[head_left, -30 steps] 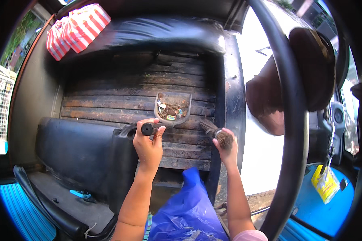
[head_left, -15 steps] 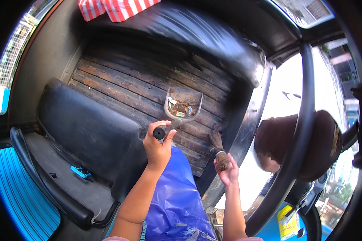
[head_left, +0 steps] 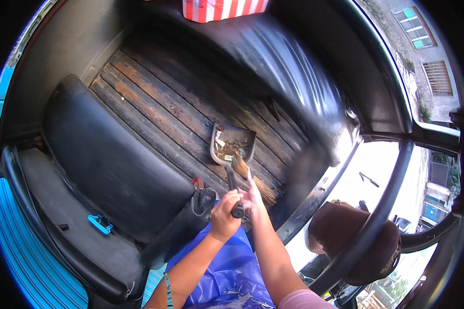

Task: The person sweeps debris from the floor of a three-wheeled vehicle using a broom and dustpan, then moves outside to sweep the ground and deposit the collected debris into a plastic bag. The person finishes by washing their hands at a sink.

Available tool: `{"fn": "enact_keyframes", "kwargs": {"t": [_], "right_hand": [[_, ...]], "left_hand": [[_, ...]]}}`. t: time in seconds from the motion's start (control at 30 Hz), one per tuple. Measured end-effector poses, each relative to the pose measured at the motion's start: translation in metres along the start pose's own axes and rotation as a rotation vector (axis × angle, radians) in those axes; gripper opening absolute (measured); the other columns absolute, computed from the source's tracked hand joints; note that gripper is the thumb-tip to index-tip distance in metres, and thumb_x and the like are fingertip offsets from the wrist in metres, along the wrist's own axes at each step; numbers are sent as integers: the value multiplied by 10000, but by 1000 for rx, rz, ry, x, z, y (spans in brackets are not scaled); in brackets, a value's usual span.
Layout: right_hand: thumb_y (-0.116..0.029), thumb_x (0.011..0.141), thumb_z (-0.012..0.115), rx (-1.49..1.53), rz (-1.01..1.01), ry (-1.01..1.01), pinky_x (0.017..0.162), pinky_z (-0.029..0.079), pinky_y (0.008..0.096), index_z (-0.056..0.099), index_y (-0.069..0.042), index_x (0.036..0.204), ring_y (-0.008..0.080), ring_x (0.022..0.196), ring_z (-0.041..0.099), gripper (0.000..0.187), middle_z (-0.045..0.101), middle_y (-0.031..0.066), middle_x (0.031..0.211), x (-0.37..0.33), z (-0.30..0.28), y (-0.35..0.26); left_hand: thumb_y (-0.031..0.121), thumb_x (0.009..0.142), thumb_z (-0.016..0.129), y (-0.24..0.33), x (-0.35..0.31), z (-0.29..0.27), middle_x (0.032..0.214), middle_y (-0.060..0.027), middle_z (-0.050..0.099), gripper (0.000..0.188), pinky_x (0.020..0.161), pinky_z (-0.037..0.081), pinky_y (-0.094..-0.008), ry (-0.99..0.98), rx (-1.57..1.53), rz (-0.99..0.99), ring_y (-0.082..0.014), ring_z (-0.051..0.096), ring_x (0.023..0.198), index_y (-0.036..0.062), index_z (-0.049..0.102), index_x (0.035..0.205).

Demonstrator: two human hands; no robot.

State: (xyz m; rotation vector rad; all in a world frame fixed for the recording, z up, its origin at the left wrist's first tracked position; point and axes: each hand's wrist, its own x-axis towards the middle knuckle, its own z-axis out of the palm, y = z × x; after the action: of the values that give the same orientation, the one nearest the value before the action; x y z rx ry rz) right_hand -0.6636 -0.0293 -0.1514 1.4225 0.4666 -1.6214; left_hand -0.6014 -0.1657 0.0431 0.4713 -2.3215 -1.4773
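Observation:
My left hand (head_left: 225, 217) is closed around the black handle of the dustpan (head_left: 253, 140), with the handle's end poking out below the fist. The pan rests on the slatted floor and holds dirt and small scraps of litter (head_left: 228, 156). Right beside it, my right hand (head_left: 252, 200) grips a short straw hand broom (head_left: 265, 191), one finger stretched along it. One bristly end of the broom reaches the pan's near edge by the handle. My palm and the other hand partly hide the grip.
Black padded seats stand at the left (head_left: 113, 159) and the far side (head_left: 273, 56). A red-and-white striped bag (head_left: 221, 9) lies on the far one. A blue brush-like object (head_left: 100, 224) sits at the left. A brown-covered seat (head_left: 353, 242) and a black bar (head_left: 366, 221) are at the right.
The broom has swung from the right to the dustpan, and my right hand has come close to my left. My left hand has shifted down and right with the handle. The view has turned.

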Motion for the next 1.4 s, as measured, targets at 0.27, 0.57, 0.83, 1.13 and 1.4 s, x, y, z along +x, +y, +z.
{"fn": "enact_keyframes", "kwargs": {"t": [0.27, 0.57, 0.83, 1.13, 1.4], "right_hand": [[-287, 820, 728, -926, -785, 463, 483, 512, 383, 561, -84, 1260, 203, 513, 583, 513, 652, 133, 876, 28, 57, -50], [-267, 736, 759, -2051, -1105, 540, 957, 485, 427, 657, -76, 1122, 378, 1073, 608, 442, 641, 229, 1063, 76, 127, -89], [-354, 711, 775, -2071, -845, 680, 863, 521, 468, 425, -81, 1301, 390, 980, 665, 738, 693, 197, 1012, 202, 163, -80], [-125, 635, 777, -2340, -1640, 179, 829, 468, 450, 619, -193, 1241, 364, 939, 553, 629, 545, 181, 1009, -85, 199, -26], [-28, 843, 639, -1419, -774, -29, 883, 535, 414, 447, -205, 1401, 345, 1123, 630, 616, 589, 213, 1271, -127, 169, -56]], "left_hand": [[7, 731, 804, -23, 8, -15, 1010, -145, 673, 380, 881, 553, -442, 56, -137, 56, -385, 663, 1028, 40, 543, 1005], [68, 739, 818, -33, 17, -35, 1027, -120, 673, 416, 924, 543, -466, -4, -122, 76, -373, 665, 1043, 61, 542, 1050], [69, 756, 800, -31, 5, -27, 1072, -100, 672, 367, 986, 517, -495, -28, -119, 36, -364, 641, 1103, 48, 541, 1016], [58, 744, 813, -15, 53, -59, 1024, -129, 663, 377, 914, 551, -489, 170, -132, -19, -385, 665, 1022, 34, 548, 1011], [39, 728, 812, -27, 103, -91, 995, -140, 660, 382, 813, 567, -431, 292, -10, -26, -390, 671, 988, 29, 549, 1005]]}}
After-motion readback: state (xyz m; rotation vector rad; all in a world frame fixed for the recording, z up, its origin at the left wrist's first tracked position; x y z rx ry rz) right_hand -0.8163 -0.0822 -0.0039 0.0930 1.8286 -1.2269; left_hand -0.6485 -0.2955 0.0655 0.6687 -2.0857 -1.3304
